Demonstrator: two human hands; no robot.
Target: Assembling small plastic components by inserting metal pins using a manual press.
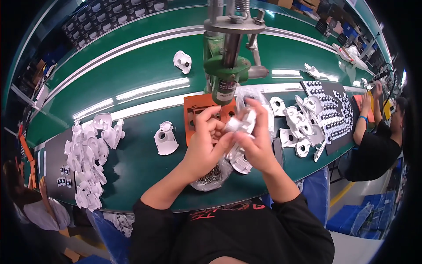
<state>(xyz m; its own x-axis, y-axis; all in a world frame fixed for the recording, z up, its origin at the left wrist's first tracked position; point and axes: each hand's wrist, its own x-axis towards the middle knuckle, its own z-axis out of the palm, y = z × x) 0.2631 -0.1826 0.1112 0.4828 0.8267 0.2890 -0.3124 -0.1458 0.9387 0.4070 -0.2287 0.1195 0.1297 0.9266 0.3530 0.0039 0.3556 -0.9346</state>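
A white plastic part (241,125), partly smeared by motion, is held between both my hands over the bench. My left hand (205,140) grips its left side with thumb and fingers. My right hand (259,137) pinches it from the right, fingers curled over the top. Just behind my hands an orange fixture (191,105) lies under the green press head (226,72). Below them a clear plastic bag (206,181) holds many small metal screws. Another white part (241,163) lies beneath my right hand, partly hidden by it.
White housings are piled at the left (90,154) and right (301,123). A single housing (166,140) lies left of the fixture, another (182,62) on the green belt. At the right a dark board (332,110) bears rows of small black-and-white parts. Co-workers sit at both sides.
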